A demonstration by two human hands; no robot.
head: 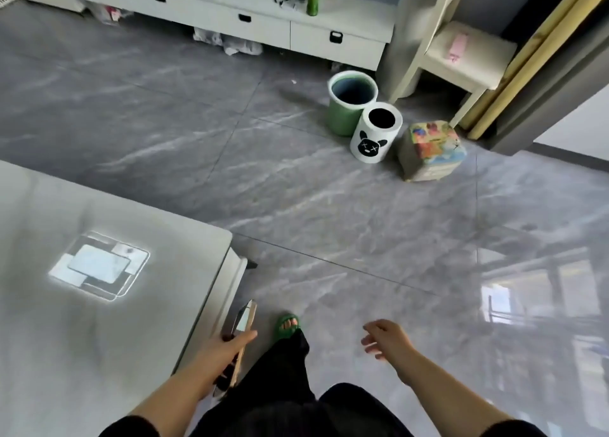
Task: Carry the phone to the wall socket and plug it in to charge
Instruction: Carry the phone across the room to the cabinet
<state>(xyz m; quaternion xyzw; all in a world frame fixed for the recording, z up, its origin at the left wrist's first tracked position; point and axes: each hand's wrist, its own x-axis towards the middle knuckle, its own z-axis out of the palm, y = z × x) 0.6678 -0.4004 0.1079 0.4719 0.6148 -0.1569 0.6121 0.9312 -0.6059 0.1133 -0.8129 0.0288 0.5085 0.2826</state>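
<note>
Grey bench edge | left hand beside it, gripping phone | right hand empty, fingers loosely spread

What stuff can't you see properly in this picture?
Head view:
- Wall socket: nowhere in frame.
- Slim phone: the left hand covers its lower part, and its screen is turned edge-on.
- Inside the white panda-face bin: too dark.
- Clutter under the white drawer cabinet: blurred.

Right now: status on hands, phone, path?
Left hand gripping phone, beside table. Right hand open, empty. No socket in view. Two bins and a box on floor ahead.
</note>
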